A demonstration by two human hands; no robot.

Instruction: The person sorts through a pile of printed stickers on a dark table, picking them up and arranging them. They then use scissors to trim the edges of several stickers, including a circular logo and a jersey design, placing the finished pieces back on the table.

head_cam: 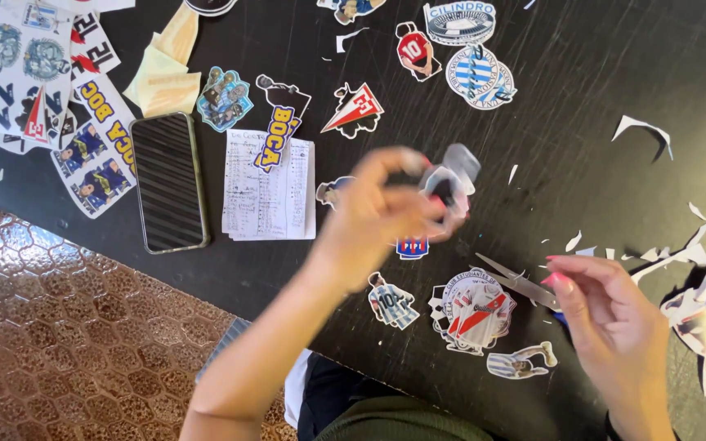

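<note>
Black and scuffed, the wide matte tabletop (598, 90) is seen spread with printed paper cut-outs, and beyond its near edge a brown honeycomb-patterned floor (51, 327) is visible. On the table's left part a dark rectangular smartphone (168, 181) is laid flat, just beside a white handwritten paper note (270, 196). Nearer the hands, a round red-and-white crest sticker (474, 312) is seen lying flat, with thin white paper offcuts (645, 127) scattered to the right. The left hand (369, 216) is raised above the table and closed in a pinch on a small, blurred, pale glossy cut-out sticker (449, 181), which is held in the air by thumb and fingertips at its lower edge. The right hand (610, 314) is curled around a pair of small grey metal scissors (520, 282), whose pointed blades are directed leftward just over the crest sticker; the handles are hidden, so the exact grip cannot be told. The held sticker is judged to be very light, thin, limp and easily creased or torn, with a slick printed face; it is best taken at its margin with a light fingertip pinch, kept clear of any line to be cut.
</note>
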